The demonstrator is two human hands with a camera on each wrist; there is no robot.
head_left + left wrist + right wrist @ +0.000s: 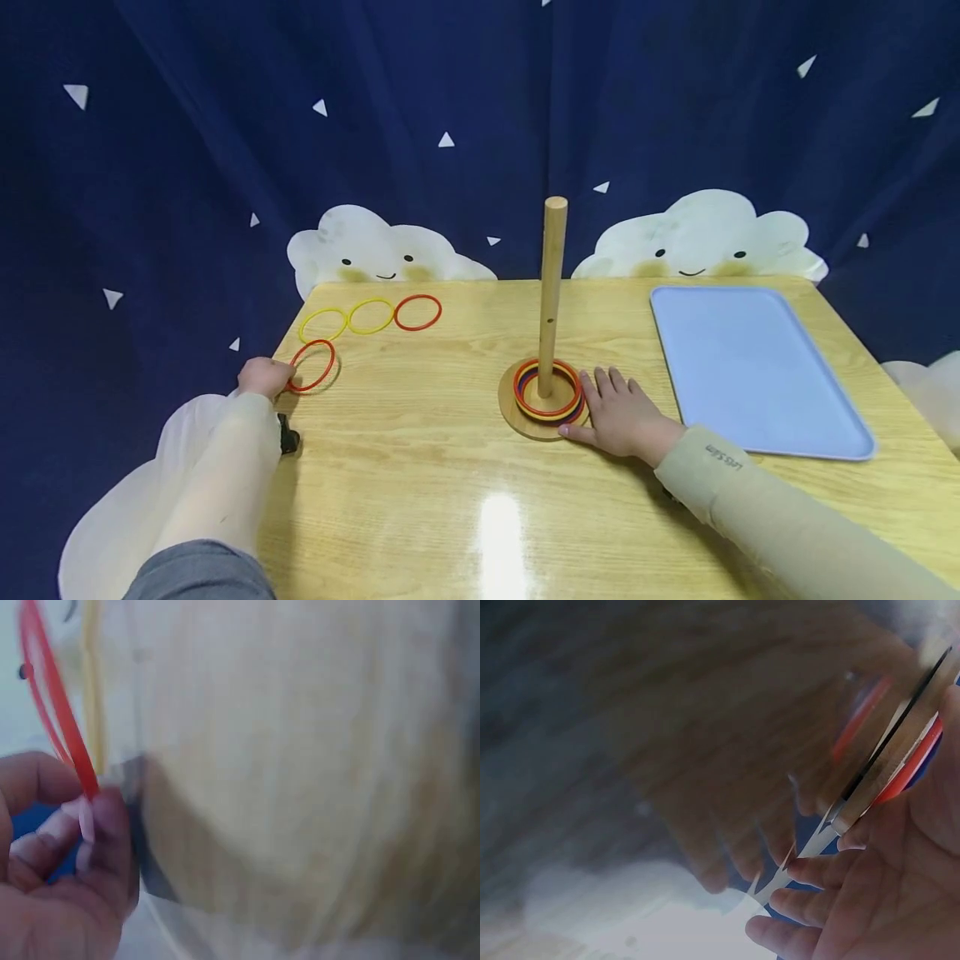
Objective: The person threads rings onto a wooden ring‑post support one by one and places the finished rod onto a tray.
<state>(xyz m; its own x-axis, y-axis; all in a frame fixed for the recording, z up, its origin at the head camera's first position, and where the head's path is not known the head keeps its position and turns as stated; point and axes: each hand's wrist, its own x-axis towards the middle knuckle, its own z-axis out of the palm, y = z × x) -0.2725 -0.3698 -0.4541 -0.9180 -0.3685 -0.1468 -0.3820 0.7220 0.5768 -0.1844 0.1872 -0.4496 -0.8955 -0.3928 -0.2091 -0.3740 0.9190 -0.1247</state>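
Observation:
My left hand [264,377] pinches a thin red ring [71,727] between thumb and fingers at the table's left edge. In the head view that ring stands tilted, overlapping the nearer part of a yellow ring [302,327]. A wooden peg [553,292] rises from a round wooden base [510,417] in the middle of the table. Several rings, with a red ring [517,392] on top and yellow and dark blue below, lie around its foot. My right hand [622,417] lies with fingers spread at the base's right side, its thumb and index finger right at the rim.
Another yellow ring [371,332] and a second red ring [417,329] lie flat in a row at the back left. A light blue tray [757,367] lies on the right of the wooden table [405,475]. Behind hangs a dark blue curtain [495,92] with cloud shapes.

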